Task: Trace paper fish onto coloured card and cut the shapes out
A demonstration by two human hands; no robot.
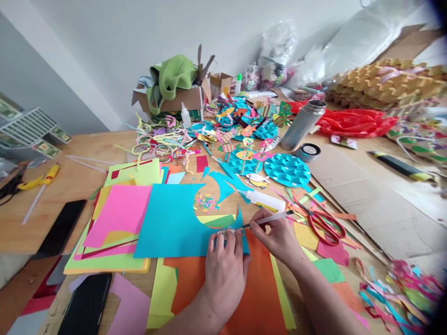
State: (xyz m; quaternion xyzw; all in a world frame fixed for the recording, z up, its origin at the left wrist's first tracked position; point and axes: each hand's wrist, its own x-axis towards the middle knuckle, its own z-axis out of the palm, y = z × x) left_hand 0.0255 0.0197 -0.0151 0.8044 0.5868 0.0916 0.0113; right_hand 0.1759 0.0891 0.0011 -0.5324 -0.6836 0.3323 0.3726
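Note:
My right hand (pixel 274 232) is closed round a slim white pen (pixel 268 218). Its dark tip meets the right part of a turquoise paper sheet (pixel 171 218), which has a round piece cut from its upper edge. Fingers flat, my left hand (pixel 225 270) presses on the sheet's lower right. A small pale cutout (pixel 228 231) lies at its fingertips, mostly covered, so its full shape is hidden. Beneath the sheet are orange paper (pixel 258 293) and yellow paper (pixel 159 291). A white glue bottle (pixel 267 201) lies just beyond my right hand.
Red-handled scissors (pixel 326 228) rest among paper scraps on the right. Coloured sheets (pixel 118 209) are stacked at left, near two black phones. A steel flask (pixel 303 124) stands behind, beside turquoise egg-tray discs (pixel 287 170) and paper fish. A yellow glue gun (pixel 42 179) lies far left.

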